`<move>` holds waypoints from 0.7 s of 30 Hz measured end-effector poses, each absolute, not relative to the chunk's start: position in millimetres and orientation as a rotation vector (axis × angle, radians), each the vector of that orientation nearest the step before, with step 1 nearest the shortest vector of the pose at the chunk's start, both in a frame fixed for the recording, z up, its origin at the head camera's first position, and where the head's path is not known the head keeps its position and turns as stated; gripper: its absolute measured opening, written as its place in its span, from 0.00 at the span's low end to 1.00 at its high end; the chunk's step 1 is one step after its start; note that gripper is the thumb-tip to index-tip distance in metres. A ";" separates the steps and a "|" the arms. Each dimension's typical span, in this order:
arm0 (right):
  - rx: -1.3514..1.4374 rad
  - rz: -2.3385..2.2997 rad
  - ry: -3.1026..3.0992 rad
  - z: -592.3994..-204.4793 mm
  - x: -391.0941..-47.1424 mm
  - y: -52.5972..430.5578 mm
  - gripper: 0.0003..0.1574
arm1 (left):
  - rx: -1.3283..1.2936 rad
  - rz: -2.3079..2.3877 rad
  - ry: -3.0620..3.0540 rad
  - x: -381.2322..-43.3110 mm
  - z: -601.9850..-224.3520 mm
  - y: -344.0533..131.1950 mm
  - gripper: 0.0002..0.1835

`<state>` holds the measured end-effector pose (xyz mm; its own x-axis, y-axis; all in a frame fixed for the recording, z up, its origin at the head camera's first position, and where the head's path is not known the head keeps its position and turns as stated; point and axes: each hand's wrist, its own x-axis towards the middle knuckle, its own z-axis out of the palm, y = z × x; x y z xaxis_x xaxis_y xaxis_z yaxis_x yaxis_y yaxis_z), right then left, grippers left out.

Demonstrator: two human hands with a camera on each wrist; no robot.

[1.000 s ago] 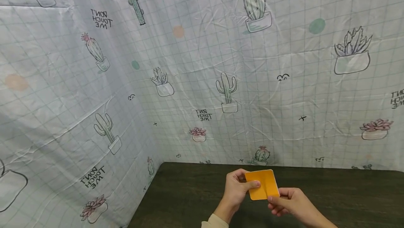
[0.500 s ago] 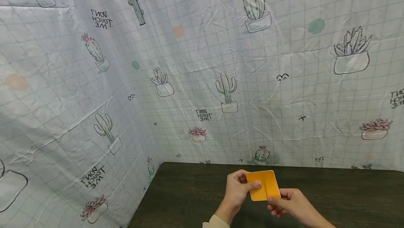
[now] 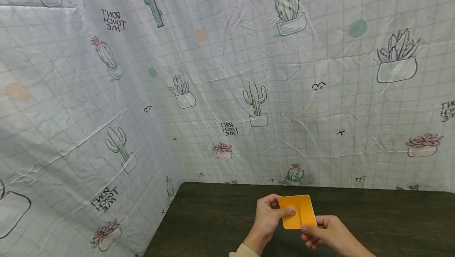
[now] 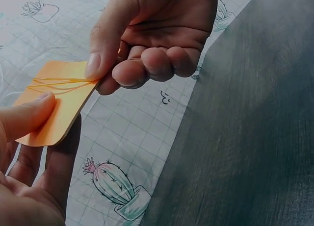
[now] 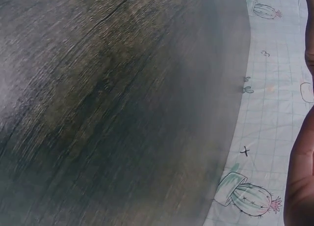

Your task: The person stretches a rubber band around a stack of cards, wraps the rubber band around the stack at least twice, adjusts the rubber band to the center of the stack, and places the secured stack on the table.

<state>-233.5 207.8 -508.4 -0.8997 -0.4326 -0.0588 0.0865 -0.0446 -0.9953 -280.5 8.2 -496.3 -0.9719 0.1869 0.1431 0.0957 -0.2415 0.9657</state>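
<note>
My left hand (image 3: 266, 218) holds an orange square pad with rounded corners (image 3: 293, 201) above the table, thumb on its face and fingers behind. In the left wrist view, thin yellow strands like a rubber band (image 4: 64, 82) cross the pad and run together toward the right thumb. My right hand (image 3: 328, 231) pinches them at the pad's right edge, its other fingers curled. How the strands run behind the pad is hidden. The right wrist view catches only a strip of the right hand (image 5: 301, 172) at its border.
A dark wood-grain table (image 3: 206, 217) lies below both hands. Behind it and to the left hangs a pale checked cloth (image 3: 213, 102) printed with cacti, meeting the table's far edge.
Both hands and the pad have sunk slightly and shifted a little to the right. The grip of each hand looks the same.
</note>
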 end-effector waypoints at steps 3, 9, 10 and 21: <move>-0.346 -1.988 1.903 -509.0 -232.3 208.2 0.17 | 0.359 2.400 1.899 -280.0 -497.5 8.0 0.11; -0.413 -1.975 1.899 -508.1 -233.1 208.4 0.18 | 0.399 2.379 1.887 -279.8 -495.7 7.9 0.11; -0.437 -1.981 1.886 -507.6 -233.5 208.2 0.17 | 0.402 2.377 1.888 -279.8 -494.9 7.8 0.11; -0.497 -1.998 1.827 -504.0 -234.4 212.4 0.14 | 0.418 2.370 1.889 -282.0 -492.8 4.8 0.12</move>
